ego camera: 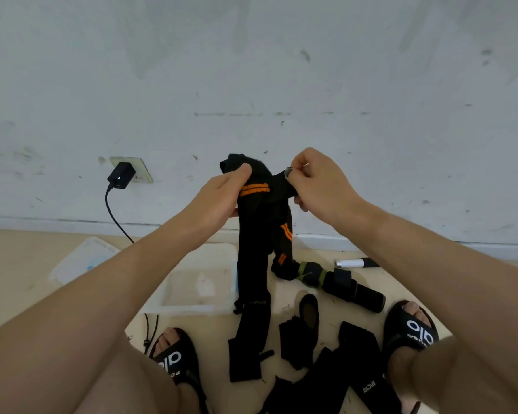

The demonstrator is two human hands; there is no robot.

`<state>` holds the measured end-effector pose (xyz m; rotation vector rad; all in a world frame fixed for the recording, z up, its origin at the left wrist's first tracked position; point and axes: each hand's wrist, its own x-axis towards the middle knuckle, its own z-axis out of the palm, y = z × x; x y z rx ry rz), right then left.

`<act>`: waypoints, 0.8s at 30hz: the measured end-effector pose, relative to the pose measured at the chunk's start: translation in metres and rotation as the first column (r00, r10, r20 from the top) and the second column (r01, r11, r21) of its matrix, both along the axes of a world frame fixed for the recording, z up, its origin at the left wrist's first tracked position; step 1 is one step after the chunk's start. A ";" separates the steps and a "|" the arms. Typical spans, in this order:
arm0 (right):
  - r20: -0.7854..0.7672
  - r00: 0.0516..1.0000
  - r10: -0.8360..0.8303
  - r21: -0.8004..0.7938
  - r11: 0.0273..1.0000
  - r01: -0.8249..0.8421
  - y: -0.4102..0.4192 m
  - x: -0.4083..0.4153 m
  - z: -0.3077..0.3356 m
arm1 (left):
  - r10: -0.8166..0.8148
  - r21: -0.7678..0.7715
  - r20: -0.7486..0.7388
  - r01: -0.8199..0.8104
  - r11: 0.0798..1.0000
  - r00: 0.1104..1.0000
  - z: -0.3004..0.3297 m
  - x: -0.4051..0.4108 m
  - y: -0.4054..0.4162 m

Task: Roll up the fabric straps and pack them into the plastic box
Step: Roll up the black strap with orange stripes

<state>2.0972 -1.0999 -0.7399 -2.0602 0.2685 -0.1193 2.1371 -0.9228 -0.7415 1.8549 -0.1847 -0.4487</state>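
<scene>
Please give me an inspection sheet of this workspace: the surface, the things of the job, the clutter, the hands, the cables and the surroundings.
Surface: beige floor, small debris near the straps.
Job's things: black strap with orange stripes held up, its tail hanging to the floor; plastic box open, no straps inside; more black straps loose on the floor.
Clutter: box lid; white and black marker; rolled dark bundle.
Hands: left hand grips the strap; right hand pinches its end.
Cables: charger plugged in, cable trailing down.
Surroundings: scuffed white wall.

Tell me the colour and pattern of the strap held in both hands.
Black strap with paired orange stripes, in the head view.
</scene>
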 end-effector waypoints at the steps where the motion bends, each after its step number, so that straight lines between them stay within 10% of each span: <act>1: -0.028 1.000 0.001 0.068 0.998 0.001 0.001 0.000 0.001 | 0.034 -0.062 -0.032 -0.036 0.997 0.999 0.000 0.000 -0.001; 7: -0.083 0.996 0.012 0.452 0.891 0.027 0.002 0.005 0.015 | 0.032 -0.349 -0.123 -0.074 0.934 0.992 0.003 0.007 0.005; 13: -0.056 0.988 0.141 0.670 0.739 -0.068 0.011 0.000 0.018 | -0.163 -0.070 0.098 0.170 0.983 0.982 -0.001 0.001 0.006; 18: -0.025 0.999 0.044 0.376 0.926 -0.032 0.020 0.002 0.007 | -0.137 0.256 0.140 0.098 0.962 0.981 -0.001 -0.010 0.002; 24: 0.045 0.995 0.091 0.255 0.962 -0.099 0.017 -0.002 0.003 | -0.171 -0.016 0.127 0.175 0.984 0.977 0.009 -0.013 0.000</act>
